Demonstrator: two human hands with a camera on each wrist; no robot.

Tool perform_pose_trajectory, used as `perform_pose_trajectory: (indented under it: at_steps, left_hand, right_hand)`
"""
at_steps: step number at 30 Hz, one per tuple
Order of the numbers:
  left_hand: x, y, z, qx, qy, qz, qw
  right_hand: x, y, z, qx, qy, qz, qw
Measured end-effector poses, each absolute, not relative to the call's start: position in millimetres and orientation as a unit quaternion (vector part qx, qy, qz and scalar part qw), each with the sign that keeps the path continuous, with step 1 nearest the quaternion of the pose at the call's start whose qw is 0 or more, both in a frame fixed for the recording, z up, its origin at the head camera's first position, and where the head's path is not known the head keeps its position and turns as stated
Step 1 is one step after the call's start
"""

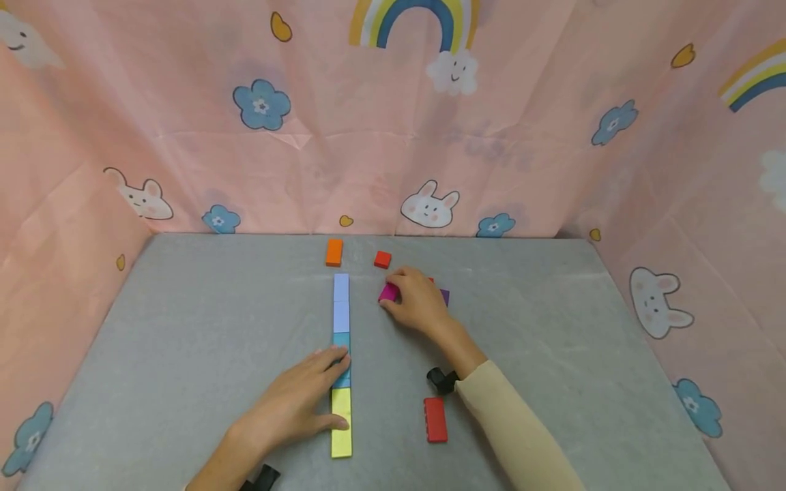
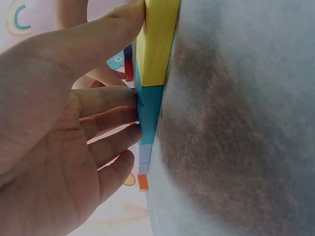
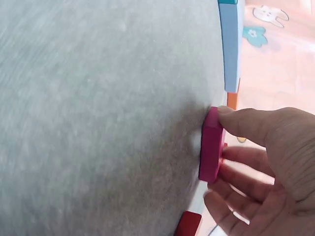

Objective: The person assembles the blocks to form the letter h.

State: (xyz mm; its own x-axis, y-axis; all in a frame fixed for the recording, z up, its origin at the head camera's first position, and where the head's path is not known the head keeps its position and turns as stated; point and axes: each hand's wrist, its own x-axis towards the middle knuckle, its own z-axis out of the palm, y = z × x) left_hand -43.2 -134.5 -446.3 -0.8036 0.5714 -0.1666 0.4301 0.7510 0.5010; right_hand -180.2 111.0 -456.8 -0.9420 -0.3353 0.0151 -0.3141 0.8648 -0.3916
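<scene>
Your right hand (image 1: 420,303) holds the magenta block (image 1: 389,292) in a narrow pinch, right of the block row (image 1: 340,320) near its far end; your left hand (image 1: 297,395) touches the row, fingers extended, grasping nothing. Uneven pressure could skew it; a slack pinch could drop the magenta block

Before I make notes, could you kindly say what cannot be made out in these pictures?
Head view: the shapes of the purple block and small red piece, mostly covered by the right hand.
Head view: part of the flat teal strip, under the left hand.
Left wrist view: one end of the long yellow block, cut by the top edge.
Right wrist view: part of a dark red block, past the bottom edge.
</scene>
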Motion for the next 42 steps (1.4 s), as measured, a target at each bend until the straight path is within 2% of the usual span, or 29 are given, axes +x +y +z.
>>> perform_pose_trajectory:
  at_steps: [7, 14, 25, 42]
  left_hand:
    - [-46.8, -133.4, -442.5, 0.272, 0.922, 0.226, 0.16]
    - [-45.9, -133.2, -441.7, 0.275, 0.922, 0.223, 0.155]
    - [-44.4, -133.6, -443.3, 0.267, 0.924, 0.223, 0.159]
    - [-43.9, -134.1, -447.1, 0.263, 0.925, 0.224, 0.161]
  right_hand:
    - [-176.5, 117.4, -448.4, -0.191, 0.958, -0.204, 0.07]
    - [-156.2, 132.2, -442.4, -0.235, 0.946, -0.196, 0.106]
    - [-125.1, 159.7, -434.7, -0.276, 0.934, -0.198, 0.108]
    - [-84.6, 192.1, -445.2, -0.275, 0.932, -0.204, 0.124]
